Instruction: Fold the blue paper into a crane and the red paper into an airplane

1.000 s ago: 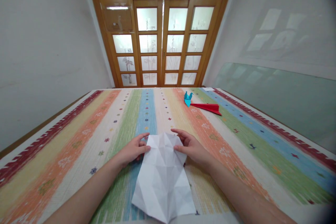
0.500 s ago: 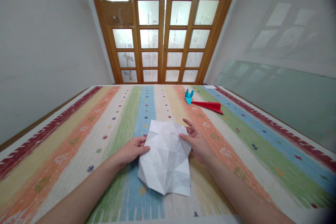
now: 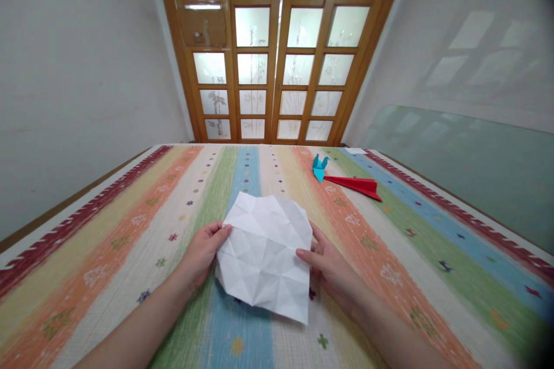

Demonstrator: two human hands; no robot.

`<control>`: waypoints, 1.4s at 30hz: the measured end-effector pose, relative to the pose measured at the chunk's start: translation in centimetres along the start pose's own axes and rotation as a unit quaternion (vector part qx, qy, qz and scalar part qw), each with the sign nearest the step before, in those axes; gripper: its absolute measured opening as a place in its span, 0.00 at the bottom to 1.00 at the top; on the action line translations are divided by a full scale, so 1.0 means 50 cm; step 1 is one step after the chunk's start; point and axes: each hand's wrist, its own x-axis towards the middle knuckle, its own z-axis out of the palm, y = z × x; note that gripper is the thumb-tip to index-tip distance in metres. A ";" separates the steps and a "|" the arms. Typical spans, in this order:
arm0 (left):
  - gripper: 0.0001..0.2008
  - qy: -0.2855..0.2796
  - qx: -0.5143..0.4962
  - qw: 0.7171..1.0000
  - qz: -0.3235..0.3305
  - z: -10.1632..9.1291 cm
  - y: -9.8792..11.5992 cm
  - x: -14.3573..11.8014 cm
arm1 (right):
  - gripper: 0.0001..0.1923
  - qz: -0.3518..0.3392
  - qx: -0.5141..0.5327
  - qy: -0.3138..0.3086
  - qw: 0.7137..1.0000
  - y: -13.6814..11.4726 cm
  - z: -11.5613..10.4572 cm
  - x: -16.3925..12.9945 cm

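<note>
You are gripping the creased white paper (image 3: 264, 253) between both hands: your left hand (image 3: 199, 253) is pinching its left edge and your right hand (image 3: 331, 268) its right edge. It is lying tilted just above the striped worktop (image 3: 130, 230), straight ahead of you, neither hand nearer. Farther right, a blue paper figure (image 3: 319, 166) and a red paper plane (image 3: 358, 185) are lying before the wooden doors (image 3: 277, 69).

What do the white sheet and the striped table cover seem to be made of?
White sheet: paper, matte; sharp crease lines cross it, and it holds its shape between both hands. Striped cover: probably woven cloth, matte; a fine ribbed weave shows in the stripes.
</note>
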 end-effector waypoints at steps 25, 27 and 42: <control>0.17 0.097 0.089 0.975 0.181 -0.020 0.010 0.011 | 0.25 -0.126 -0.149 0.059 0.979 0.002 -0.016 0.001; 0.17 0.095 0.115 0.968 0.202 -0.017 0.013 0.006 | 0.27 -0.113 -0.181 0.052 0.976 0.006 -0.017 0.002; 0.11 0.068 0.136 0.968 0.199 -0.013 0.021 -0.012 | 0.08 -0.236 -0.349 0.141 0.896 -0.019 -0.028 0.001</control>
